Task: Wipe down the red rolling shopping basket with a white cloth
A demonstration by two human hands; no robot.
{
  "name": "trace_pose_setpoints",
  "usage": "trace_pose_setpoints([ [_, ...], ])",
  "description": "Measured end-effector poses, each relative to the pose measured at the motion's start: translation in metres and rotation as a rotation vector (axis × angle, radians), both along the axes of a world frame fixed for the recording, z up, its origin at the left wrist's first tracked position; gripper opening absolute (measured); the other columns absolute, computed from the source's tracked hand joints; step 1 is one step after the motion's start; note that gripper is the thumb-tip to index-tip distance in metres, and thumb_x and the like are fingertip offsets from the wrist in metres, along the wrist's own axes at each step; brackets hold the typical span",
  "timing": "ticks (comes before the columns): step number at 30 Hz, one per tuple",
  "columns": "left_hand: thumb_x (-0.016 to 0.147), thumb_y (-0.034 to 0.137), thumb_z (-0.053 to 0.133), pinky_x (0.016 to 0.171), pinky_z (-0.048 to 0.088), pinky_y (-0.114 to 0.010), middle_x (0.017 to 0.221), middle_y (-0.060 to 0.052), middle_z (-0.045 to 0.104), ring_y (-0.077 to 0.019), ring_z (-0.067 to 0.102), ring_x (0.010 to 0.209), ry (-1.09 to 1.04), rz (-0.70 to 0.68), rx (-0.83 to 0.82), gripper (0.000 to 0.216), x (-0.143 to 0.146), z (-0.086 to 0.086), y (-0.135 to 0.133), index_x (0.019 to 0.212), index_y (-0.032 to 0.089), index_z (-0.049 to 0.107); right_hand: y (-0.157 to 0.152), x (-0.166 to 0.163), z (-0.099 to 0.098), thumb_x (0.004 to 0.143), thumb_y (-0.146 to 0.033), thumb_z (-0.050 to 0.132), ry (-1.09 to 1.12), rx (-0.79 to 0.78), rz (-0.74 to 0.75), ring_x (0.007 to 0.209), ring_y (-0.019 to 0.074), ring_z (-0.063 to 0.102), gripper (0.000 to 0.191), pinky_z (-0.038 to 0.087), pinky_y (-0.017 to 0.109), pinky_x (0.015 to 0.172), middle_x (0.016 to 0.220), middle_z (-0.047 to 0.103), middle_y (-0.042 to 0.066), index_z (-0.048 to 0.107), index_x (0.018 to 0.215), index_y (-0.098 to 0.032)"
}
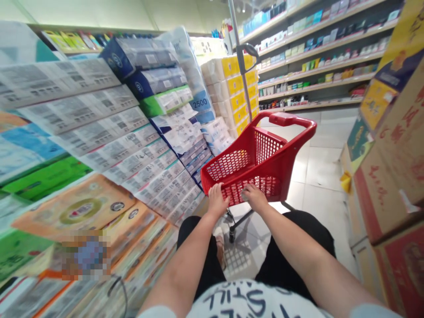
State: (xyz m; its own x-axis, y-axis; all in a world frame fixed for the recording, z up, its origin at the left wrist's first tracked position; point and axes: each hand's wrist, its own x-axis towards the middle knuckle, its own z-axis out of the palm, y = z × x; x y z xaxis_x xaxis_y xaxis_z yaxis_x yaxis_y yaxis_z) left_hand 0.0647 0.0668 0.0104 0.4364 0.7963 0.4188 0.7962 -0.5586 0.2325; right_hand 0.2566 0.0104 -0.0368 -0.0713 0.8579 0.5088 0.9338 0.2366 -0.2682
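Observation:
A red plastic shopping cart [243,174] with perforated sides stands right in front of my legs, its handle at the far end. My left hand [217,201] is at the cart's near left corner, with fingers hooked over the rim. Close by, my right hand [255,197] reaches to the lattice of the near side. Its fingers are slightly bent and apart, with nothing seen in them; whether they press on the plastic I cannot tell. Inside, the visible part of the basket shows bare red walls.
On the left rise stacks of packaged tissue [139,154] and orange packs [86,205]. Yellow-and-white packs [228,88] and a metal pole [243,66] stand behind the cart. Cardboard boxes [397,168] line the right side. Shelves of small goods [314,57] fill the back.

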Motion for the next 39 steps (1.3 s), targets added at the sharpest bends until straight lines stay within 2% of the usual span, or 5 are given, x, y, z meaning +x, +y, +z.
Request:
trace_pose_setpoints([
  [8,0.095,0.035,0.043,0.088,0.041,-0.033,0.102,-0.004,0.062,-0.0183,0.058,0.101,0.057,0.081,-0.155,0.026,0.006,0.025,0.007,0.111,0.025,0.061,-0.013,0.015,-0.014,0.088,-0.016,0.054,-0.009,0.062,0.023,0.099,0.0223,0.053,0.021,0.047,0.033,0.085,0.102,0.063,0.010,0.069,0.101,-0.021],
  [14,0.098,0.030,0.034,0.093,0.039,-0.037,0.099,-0.005,0.066,-0.0226,0.056,0.104,0.061,0.200,0.045,0.032,0.014,0.011,-0.010,0.100,0.022,0.065,-0.019,0.014,-0.011,0.087,-0.012,0.054,-0.012,0.122,0.063,0.099,0.0210,0.052,0.022,0.044,0.033,0.086,0.103,0.063,0.009,0.068,0.101,-0.020],
  [18,0.098,0.026,0.031,0.103,0.035,-0.043,0.111,-0.007,0.066,-0.0236,0.051,0.116,-0.041,0.123,0.165,0.033,0.012,0.002,-0.016,0.108,0.020,0.062,-0.019,0.009,-0.007,0.090,-0.016,0.052,-0.050,0.187,0.100,0.100,0.0210,0.051,0.023,0.042,0.034,0.090,0.105,0.063,0.009,0.067,0.108,-0.020],
  [35,0.097,0.022,0.031,0.096,0.038,-0.038,0.099,-0.007,0.067,-0.0217,0.058,0.097,0.076,0.128,0.129,0.030,0.003,0.002,-0.011,0.103,0.018,0.061,0.007,-0.042,0.016,0.095,-0.019,0.044,-0.029,0.389,0.219,0.101,0.0204,0.049,0.024,0.043,0.035,0.092,0.105,0.060,0.009,0.066,0.106,-0.018],
  [39,0.098,0.023,0.031,0.094,0.039,-0.036,0.101,-0.006,0.066,-0.0211,0.057,0.095,0.106,0.134,0.108,0.030,0.001,0.005,-0.009,0.105,0.020,0.060,0.006,-0.052,0.011,0.092,-0.015,0.049,-0.127,0.284,0.312,0.092,0.0208,0.051,0.019,0.046,0.034,0.080,0.093,0.061,0.009,0.068,0.093,-0.016],
])
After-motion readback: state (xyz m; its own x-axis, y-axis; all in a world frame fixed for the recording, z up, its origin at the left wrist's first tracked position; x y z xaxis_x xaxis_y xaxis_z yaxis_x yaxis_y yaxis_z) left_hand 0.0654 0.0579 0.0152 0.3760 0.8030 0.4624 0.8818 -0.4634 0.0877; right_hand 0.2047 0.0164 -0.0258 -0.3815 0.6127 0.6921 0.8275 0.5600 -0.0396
